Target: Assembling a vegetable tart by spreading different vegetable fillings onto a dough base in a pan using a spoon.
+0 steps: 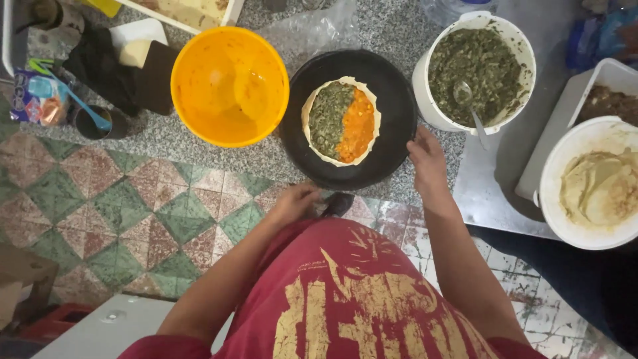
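**Two hands at the rim of a dark pan**

The speckled grey counter [166,143] bears the largest vessels: a white bucket of green filling [480,66] with a spoon [468,103] in it, a white tub of pale dough [595,183] to the right, and an empty orange bowl [229,85]. Between bowl and bucket sits the black pan [392,113], holding a thin dough round [341,121] spread half green, half orange. The right hand [428,163] rests open against the pan's right rim, fingers touching its edge. The left hand [296,203] curls loosely at the pan's near edge, just below it; whether it grips anything cannot be told.
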